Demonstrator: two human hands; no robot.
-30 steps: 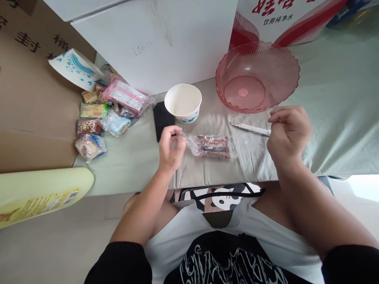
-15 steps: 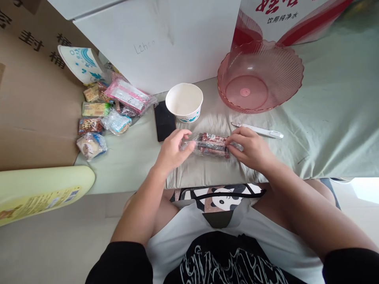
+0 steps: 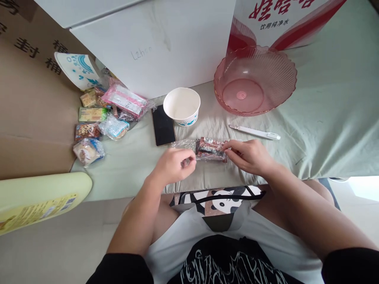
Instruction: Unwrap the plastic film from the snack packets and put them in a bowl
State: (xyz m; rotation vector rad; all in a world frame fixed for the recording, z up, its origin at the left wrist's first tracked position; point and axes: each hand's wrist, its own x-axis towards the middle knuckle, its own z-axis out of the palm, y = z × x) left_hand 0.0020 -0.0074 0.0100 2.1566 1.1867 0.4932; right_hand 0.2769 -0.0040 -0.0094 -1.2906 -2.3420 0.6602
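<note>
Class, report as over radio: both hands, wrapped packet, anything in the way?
Left hand at clear wrapper, grip unclear. Right hand at right end of packet. Packet lying on cloth. No obstruction seen; white cutter beyond.

A single head-worn camera is looking forward and steeply down from above the seated person's lap, its wide view centring just on the near side of the white paper bowl. It is sitting close to the scene: nearer than that bowl, both bare forearms are stretching away from the lens; beyond the bowl, a white box is closing off the view.
</note>
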